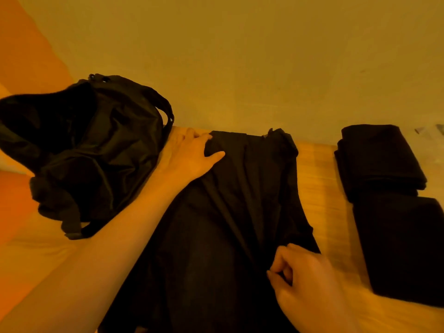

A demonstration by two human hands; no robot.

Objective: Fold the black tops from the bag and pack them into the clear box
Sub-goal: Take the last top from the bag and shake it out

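Observation:
A black top [230, 203] lies spread lengthwise down the middle of the wooden table [317, 179], creased along its length. My left hand [189, 155] holds its far left corner, thumb on top of the cloth and fingers at the edge. My right hand [302, 277] pinches a fold of the cloth near the front. A black bag [86, 145] stands open at the left, with dark cloth showing in its mouth. Two folded black tops lie at the right, one at the back [377, 157] and one nearer [403, 246]. The clear box is barely visible at the far right edge [432, 129].
A plain wall [240, 56] runs right behind the table's far edge. An orange surface [21, 56] fills the left side beyond the bag. Bare wood shows between the spread top and the folded pile.

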